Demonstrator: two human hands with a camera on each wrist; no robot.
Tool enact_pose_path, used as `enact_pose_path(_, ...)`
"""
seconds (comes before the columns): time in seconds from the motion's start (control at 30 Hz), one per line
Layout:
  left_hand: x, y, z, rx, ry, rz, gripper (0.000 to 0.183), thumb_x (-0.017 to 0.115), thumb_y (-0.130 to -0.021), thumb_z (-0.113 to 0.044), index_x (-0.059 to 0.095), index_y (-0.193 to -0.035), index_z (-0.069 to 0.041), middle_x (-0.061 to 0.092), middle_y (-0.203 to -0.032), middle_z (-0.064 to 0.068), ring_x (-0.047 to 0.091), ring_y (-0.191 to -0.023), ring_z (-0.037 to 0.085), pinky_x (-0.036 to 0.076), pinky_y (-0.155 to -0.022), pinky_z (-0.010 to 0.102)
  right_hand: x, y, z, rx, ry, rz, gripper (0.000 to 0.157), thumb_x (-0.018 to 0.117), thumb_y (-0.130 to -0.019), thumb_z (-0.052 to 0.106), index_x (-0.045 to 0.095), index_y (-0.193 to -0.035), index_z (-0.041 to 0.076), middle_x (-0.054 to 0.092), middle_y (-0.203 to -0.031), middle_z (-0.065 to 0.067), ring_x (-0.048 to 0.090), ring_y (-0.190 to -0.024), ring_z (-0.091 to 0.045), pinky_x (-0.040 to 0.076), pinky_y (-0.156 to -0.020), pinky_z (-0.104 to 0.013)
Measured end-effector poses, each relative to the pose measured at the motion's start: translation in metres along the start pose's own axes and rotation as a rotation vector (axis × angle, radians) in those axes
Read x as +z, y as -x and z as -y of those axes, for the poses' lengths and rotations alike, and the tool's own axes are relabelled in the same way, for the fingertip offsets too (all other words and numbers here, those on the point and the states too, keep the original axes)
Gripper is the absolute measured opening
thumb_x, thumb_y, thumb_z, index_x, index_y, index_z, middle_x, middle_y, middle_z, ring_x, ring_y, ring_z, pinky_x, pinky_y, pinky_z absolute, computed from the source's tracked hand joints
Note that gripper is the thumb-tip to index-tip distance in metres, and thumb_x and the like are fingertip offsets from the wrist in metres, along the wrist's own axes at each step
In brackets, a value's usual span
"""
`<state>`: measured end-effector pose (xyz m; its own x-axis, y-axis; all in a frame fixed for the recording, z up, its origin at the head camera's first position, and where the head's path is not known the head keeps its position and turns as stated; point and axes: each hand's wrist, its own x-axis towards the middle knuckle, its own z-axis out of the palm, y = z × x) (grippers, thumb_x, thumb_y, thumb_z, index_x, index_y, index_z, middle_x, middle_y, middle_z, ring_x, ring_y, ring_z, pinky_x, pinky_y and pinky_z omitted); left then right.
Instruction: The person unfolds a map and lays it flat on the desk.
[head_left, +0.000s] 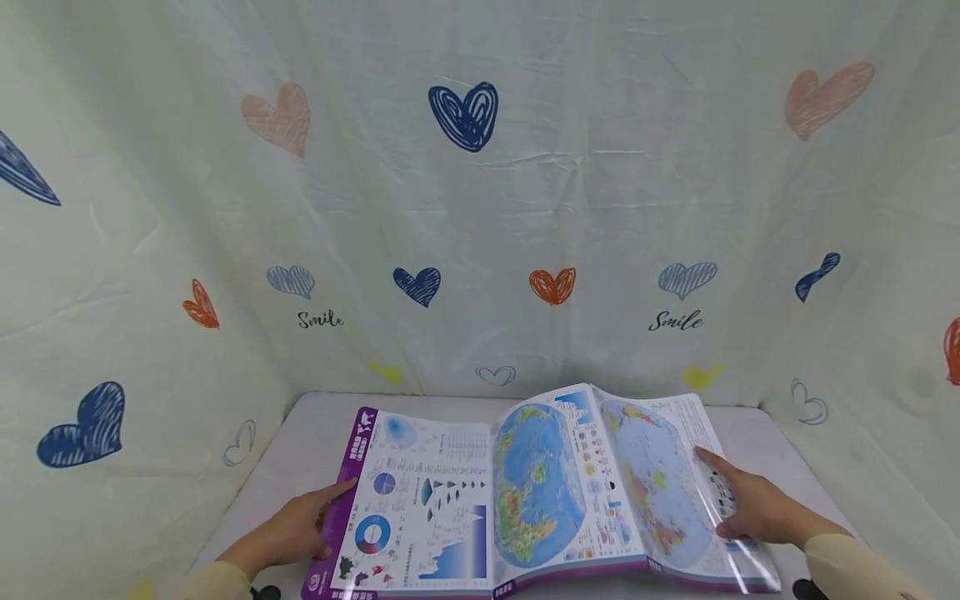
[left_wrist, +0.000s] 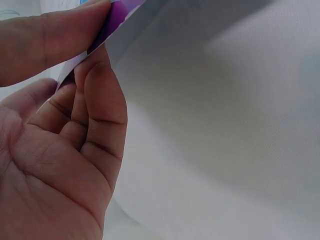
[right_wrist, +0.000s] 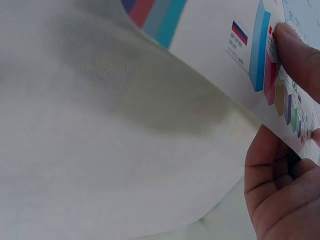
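Observation:
A folding world map (head_left: 536,492) is spread over the table, its creased panels standing up in ridges. Charts and a purple border fill the left panel (head_left: 412,508); oval maps in blue and green show on the panels to the right. My left hand (head_left: 292,525) pinches the purple left edge, thumb on top and curled fingers beneath in the left wrist view. At the opposite edge, my right hand (head_left: 757,504) grips the sheet. In the right wrist view its thumb (right_wrist: 297,60) lies on the printed face, with fingers under the raised edge.
The white table (head_left: 251,492) shows around the map, with rounded far corners. A pale curtain (head_left: 480,217) printed with hearts and "Smile" hangs behind and at both sides, close to the table's edges.

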<state>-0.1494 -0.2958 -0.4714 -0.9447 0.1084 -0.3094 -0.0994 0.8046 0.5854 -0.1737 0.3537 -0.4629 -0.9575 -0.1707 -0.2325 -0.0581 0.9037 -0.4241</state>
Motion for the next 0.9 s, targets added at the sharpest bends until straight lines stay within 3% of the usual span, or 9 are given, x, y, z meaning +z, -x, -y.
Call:
enact_pose_path(0.27,-0.007,0.002,0.008,-0.001,0.004,-0.011,0.097,0.084,-0.060,0.007,0.045,-0.148,-0.002,0.062,-0.119,0.018,0.057,-0.084,0.023,0.053,-0.076,0.043,0.001,0.004,-0.007,0.025,0.041,-0.001,0.116,0.093,-0.060,0.015,0.025,-0.152,-0.002,0.060,-0.109,-0.026,0.053,-0.075,-0.024,0.048,-0.076,-0.049)
enact_pose_path(0.43,-0.011,0.005,0.014,0.001,-0.003,-0.018,0.096,0.084,-0.061,0.006,0.045,-0.148,-0.002,0.062,-0.120,0.020,0.056,-0.084,0.023,0.053,-0.076,0.042,0.002,0.006,-0.013,0.028,0.062,0.006,0.115,0.093,-0.059,0.014,0.026,-0.151,-0.002,0.061,-0.108,-0.024,0.054,-0.078,-0.026,0.048,-0.078,-0.055)
enact_pose_path(0.7,-0.013,0.006,0.022,-0.011,0.029,-0.023,0.094,0.081,-0.062,0.008,0.045,-0.148,-0.004,0.061,-0.119,0.021,0.056,-0.080,0.024,0.052,-0.066,0.036,0.008,0.000,-0.025,0.107,0.050,0.048,0.118,0.094,-0.057,0.015,0.028,-0.153,0.003,0.057,-0.118,-0.030,0.055,-0.087,-0.031,0.043,-0.086,-0.066)
enact_pose_path(0.9,-0.014,0.008,0.024,-0.017,0.050,-0.020,0.095,0.081,-0.060,0.011,0.046,-0.148,-0.003,0.061,-0.116,0.020,0.057,-0.083,0.026,0.055,-0.068,0.039,0.011,0.001,-0.025,0.094,0.057,0.042,0.116,0.094,-0.056,0.013,0.029,-0.152,0.001,0.057,-0.117,-0.031,0.055,-0.088,-0.032,0.043,-0.086,-0.066)
